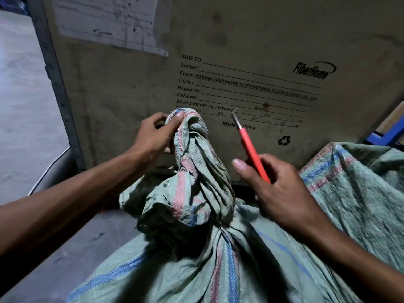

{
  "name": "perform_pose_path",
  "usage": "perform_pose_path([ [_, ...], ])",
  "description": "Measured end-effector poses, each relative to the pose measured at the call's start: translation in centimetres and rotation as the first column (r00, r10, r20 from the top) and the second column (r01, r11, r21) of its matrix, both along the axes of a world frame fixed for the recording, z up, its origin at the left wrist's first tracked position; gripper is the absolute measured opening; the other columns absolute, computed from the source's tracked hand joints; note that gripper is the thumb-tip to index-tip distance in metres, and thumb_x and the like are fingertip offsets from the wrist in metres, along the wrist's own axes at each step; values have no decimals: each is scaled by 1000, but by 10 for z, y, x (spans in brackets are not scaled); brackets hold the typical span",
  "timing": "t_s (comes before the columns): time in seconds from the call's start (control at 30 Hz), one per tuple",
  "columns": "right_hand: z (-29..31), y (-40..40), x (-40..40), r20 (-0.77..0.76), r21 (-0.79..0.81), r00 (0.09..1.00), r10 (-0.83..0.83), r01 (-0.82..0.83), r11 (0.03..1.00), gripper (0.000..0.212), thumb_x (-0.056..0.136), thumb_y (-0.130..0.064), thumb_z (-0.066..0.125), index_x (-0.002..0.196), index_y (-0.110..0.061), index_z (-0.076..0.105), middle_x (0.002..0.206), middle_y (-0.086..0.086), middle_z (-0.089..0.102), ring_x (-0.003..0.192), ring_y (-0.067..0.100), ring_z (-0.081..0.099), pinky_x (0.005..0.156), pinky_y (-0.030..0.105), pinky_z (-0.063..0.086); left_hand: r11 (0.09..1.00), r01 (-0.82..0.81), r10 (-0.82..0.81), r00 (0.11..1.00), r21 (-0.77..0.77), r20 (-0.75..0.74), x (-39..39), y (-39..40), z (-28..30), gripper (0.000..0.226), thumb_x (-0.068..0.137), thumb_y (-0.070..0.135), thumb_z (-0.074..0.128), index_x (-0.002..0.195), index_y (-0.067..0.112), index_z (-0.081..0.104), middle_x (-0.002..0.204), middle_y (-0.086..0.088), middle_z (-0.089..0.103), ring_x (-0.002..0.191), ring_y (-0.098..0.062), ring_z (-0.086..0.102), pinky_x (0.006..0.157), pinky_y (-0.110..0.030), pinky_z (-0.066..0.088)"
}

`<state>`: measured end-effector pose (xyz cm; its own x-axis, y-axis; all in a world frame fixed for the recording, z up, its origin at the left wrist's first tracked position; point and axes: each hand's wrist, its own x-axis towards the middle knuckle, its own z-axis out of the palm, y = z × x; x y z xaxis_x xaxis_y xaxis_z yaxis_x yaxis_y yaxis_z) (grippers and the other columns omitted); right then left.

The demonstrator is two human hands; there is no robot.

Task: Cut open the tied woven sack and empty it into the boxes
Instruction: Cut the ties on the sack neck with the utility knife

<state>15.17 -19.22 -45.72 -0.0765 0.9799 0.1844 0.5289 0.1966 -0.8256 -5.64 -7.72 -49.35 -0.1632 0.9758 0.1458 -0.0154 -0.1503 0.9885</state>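
Left hand (153, 136) grips the woven sack's (196, 270) bunched neck (192, 149) taut; right hand (282, 193), gripping the red cutter (251, 149), should slice the tie (222, 229) below, blade angled away.

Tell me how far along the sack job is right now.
Nothing is cut yet: the woven sack is tied shut at its neck. In hand: the left hand holds up the bunched top, and the right hand holds a red-handled cutter, blade clear of the fabric. Left: cut the tie and empty the sack.
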Motion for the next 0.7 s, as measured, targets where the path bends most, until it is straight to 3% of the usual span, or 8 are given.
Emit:
perform_pose_path([
  [0.07,-4,14,5,-7,27,996,-84,84,996,43,70,-49,70,97,-19,55,84,-3,61,66,5,55,52,16,47,997,81,-81,995,-3,53,10,-8,6,25,88,40,62,91,15,64,85,-3,69,74,-16,63,65,-33,52],
  [0.13,-11,26,5,-55,-20,995,-86,85,996,48,69,-41,75,104,-19,50,100,-5,62,81,5,58,62,17,44,990,142,-140,987,-13,74,19,-15,9,27,86,40,64,97,15,65,89,-2,70,74,-14,65,70,-36,54],
  [0.23,-22,39,2,-142,-42,987,-68,63,997,41,73,-27,77,102,-15,50,97,-3,61,81,11,58,67,18,45,992,127,-125,989,-26,81,27,-23,9,40,83,42,66,110,14,57,106,-4,66,91,-17,65,76,-37,58],
  [0.33,-31,47,-4,-206,-4,974,-99,100,995,35,73,-18,77,95,-17,49,91,2,62,77,14,60,65,20,50,997,-63,55,980,-39,-193,24,-21,5,48,79,52,66,110,16,60,108,-7,65,97,-22,64,87,-43,55],
  [0.4,-37,48,-11,-204,54,972,-119,132,990,33,74,-16,76,88,-22,47,87,4,60,76,15,59,64,23,50,984,-42,-13,954,-175,-300,20,-22,14,45,81,55,61,103,17,68,101,-10,69,91,-23,66,86,-40,53],
  [0.5,-46,42,-24,-165,87,980,-113,129,988,35,74,-17,76,89,-22,45,89,3,62,75,14,59,62,22,48,877,190,-269,955,-440,-123,20,-31,30,53,72,68,59,98,23,69,89,-11,71,82,-27,68,70,-35,56],
  [0.6,-57,34,-32,-308,-24,950,45,-55,998,34,74,-15,77,85,-21,45,93,8,72,76,14,68,65,26,53,948,92,-142,979,-303,-145,20,-25,11,52,70,52,75,105,15,68,81,-3,73,65,-15,68,55,-28,55],
  [0.7,-57,34,-20,-173,33,985,10,-5,999,22,81,-28,70,87,-21,50,87,-1,68,70,10,60,67,27,49,976,100,-70,985,-192,156,10,-18,-5,40,83,20,71,118,5,60,85,-6,72,59,-13,68,48,-25,52],
])
